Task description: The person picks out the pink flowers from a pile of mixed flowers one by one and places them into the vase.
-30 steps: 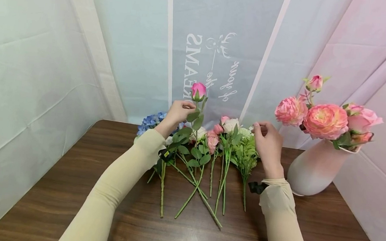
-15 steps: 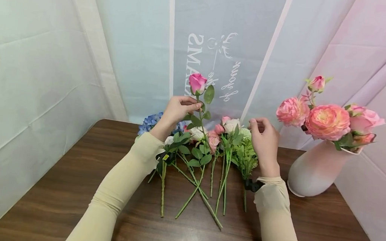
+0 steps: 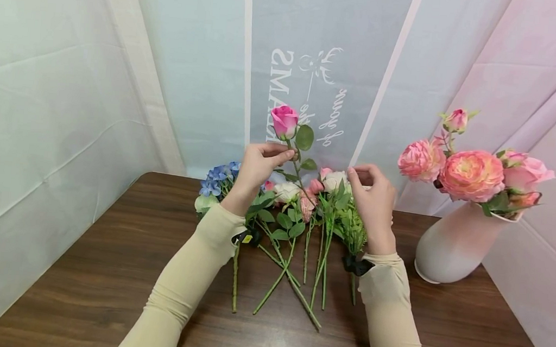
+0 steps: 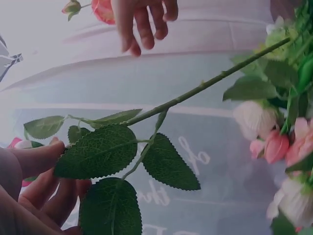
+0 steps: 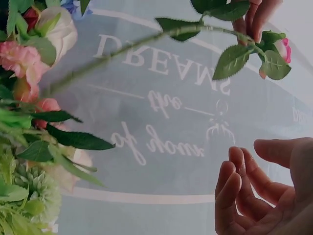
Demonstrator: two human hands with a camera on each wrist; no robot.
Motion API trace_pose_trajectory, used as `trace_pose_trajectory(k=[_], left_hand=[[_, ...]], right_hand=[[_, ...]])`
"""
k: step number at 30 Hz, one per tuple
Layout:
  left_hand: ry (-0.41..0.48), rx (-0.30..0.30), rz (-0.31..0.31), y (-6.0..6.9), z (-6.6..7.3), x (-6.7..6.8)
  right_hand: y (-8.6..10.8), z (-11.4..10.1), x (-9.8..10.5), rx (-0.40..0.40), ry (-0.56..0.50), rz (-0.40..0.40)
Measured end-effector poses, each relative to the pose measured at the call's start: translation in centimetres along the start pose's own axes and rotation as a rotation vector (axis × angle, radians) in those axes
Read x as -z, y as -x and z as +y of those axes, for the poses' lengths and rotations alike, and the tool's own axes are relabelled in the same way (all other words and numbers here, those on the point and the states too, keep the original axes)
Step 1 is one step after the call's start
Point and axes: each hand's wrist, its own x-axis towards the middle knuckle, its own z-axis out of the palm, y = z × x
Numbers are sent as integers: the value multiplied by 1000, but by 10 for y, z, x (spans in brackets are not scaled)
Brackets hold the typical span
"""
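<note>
Left hand (image 3: 261, 165) has the pink rose (image 3: 284, 122) pinched between thumb and fingers just below the bloom, up above the flowers (image 3: 286, 192) on the worktop (image 3: 123, 270), probably to leave the lower stem free. Right hand (image 3: 373, 200) hangs nearby, fingers loosely curled, holding nothing.

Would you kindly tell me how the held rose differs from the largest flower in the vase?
The held rose is deep pink with a narrow, partly closed head; the largest flower in the vase is peach-pink, wide and open. The left hand pinches the rose, while the vase supports the flower. Both are above the table.
</note>
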Motion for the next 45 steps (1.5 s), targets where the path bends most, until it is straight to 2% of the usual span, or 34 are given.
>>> trace_pose_trajectory(k=[4,13,17,23,30,38,45], left_hand=[[43,-20,41,6,-6,-9],[175,-79,181,14,-13,-28],[222,-73,210,15,-14,-35],[298,-32,220,19,-15,-45],[287,-1,254,25,-16,-51],[290,-7,246,30,-24,-52],[286,1,238,31,-27,-52]], right_hand=[[3,-7,-3,74,-16,11],[10,-25,-12,250,-71,53],[12,-32,-17,291,-112,33],[12,-33,-25,276,-106,16],[12,-33,-24,253,-67,-13],[14,-31,-23,250,4,-56],[14,-30,-24,243,22,-108]])
